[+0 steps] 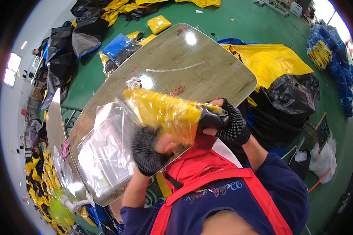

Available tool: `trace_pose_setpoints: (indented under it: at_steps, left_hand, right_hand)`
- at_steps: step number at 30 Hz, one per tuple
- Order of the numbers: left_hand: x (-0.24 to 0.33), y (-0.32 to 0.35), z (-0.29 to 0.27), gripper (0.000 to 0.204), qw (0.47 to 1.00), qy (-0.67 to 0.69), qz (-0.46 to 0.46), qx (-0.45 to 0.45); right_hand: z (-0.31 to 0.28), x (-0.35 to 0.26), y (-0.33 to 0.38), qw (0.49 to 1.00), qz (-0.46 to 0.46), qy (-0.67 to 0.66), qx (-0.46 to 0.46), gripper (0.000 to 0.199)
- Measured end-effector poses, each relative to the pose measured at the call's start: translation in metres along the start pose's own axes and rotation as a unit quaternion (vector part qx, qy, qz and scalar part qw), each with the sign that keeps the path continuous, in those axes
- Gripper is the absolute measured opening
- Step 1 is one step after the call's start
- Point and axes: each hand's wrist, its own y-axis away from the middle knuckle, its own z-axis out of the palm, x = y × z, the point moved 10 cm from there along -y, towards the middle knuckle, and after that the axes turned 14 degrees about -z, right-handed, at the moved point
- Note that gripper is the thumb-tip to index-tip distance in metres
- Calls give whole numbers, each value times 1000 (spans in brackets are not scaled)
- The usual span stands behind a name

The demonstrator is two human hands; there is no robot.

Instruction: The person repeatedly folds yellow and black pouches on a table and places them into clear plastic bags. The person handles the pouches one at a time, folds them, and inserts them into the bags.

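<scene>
A folded yellow-and-black plastic sheet (pixel 161 111) is partly inside a clear plastic bag (pixel 125 113), held over the near side of the table. My right hand (pixel 233 123), in a dotted black fingerless glove, grips its black right end, thumb below and fingers above. My left hand (pixel 149 150), gloved the same way and slightly blurred, is closed with curled fingers at the near edge of the bag. A stack of clear bags (pixel 106 156) lies on the table just left of that hand.
The wood-patterned table (pixel 208 51) has rounded corners and carries a clear strip (pixel 176 69) and a crumpled white scrap (pixel 133 83). A large yellow-and-black sheet heap (pixel 278 62) rests to the right. Folded packets (pixel 123 49) lie beyond the left edge; blue bundles (pixel 333 58) stand far right.
</scene>
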Motion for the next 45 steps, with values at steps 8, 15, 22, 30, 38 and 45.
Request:
trace_pose_setpoints:
  at_steps: [8, 15, 22, 30, 38, 45]
  left_hand:
    - [17, -87, 7, 74, 991, 60, 75, -97]
    - [-39, -12, -1, 79, 849, 114, -269, 441]
    - [-22, -13, 148, 34, 744, 544, -375, 95]
    - [36, -57, -61, 48, 975, 64, -54, 208]
    - [-60, -51, -50, 70, 963, 102, -247, 23]
    - [-80, -43, -27, 77, 812, 507, -256, 136]
  right_hand:
    - [29, 32, -2, 930, -269, 202, -145, 82]
    - [-38, 47, -17, 916, -77, -283, 274, 48]
    - [-26, 61, -62, 772, -57, -506, 380, 48]
    - [-35, -66, -93, 972, -234, -23, -24, 58]
    - [-69, -51, -69, 987, -138, 10, 80, 78]
    - [-50, 34, -60, 990, 56, -89, 93, 27]
